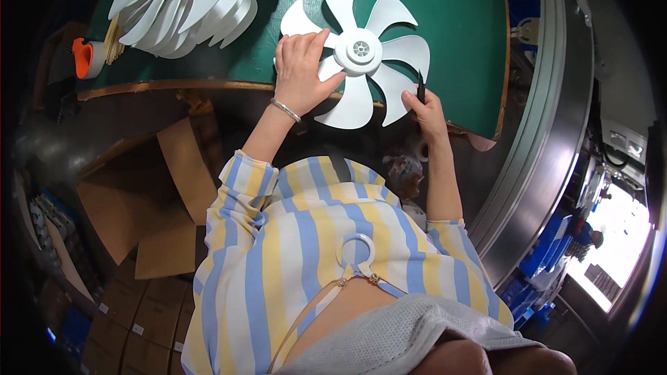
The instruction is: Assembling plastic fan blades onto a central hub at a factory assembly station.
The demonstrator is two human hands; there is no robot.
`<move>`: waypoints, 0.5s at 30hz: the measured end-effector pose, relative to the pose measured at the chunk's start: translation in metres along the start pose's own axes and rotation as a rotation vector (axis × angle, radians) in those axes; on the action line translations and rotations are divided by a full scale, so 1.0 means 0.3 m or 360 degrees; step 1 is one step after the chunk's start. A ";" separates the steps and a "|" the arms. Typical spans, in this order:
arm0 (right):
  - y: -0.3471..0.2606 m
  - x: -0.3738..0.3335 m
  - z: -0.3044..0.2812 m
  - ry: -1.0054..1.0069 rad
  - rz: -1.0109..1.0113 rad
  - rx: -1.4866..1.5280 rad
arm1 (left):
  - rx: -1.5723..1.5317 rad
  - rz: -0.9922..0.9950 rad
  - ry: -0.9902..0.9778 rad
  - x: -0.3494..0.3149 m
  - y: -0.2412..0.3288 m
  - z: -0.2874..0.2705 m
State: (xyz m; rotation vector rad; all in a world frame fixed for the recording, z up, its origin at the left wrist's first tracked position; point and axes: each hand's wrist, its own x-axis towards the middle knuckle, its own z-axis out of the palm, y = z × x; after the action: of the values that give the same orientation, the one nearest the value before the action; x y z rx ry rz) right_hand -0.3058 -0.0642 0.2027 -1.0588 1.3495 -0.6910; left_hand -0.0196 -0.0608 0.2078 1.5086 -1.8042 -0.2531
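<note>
Where the fan wheel is lying: overhanging the green table.
Left hand: is resting open on blades.
Right hand: is gripping a black tool.
Stacked wheels, open carton: are crowding the left.

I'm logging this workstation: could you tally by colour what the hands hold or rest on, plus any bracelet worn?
White: 1 (fan wheel, under the left hand)
Black: 1 (slim tool, in the right hand)
Silver: 1 (bracelet)
Total: 3
</note>
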 end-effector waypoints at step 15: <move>-0.008 -0.016 0.015 -0.0027 -0.0087 0.0086 | 0.0424 0.0168 -0.0283 0.027 0.048 0.053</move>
State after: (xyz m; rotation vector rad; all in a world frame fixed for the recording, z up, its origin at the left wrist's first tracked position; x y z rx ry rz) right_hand -0.3017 -0.0601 0.2065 -1.0593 1.2843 -0.7530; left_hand -0.0411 -0.0688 0.2085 1.6070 -2.1202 -0.0997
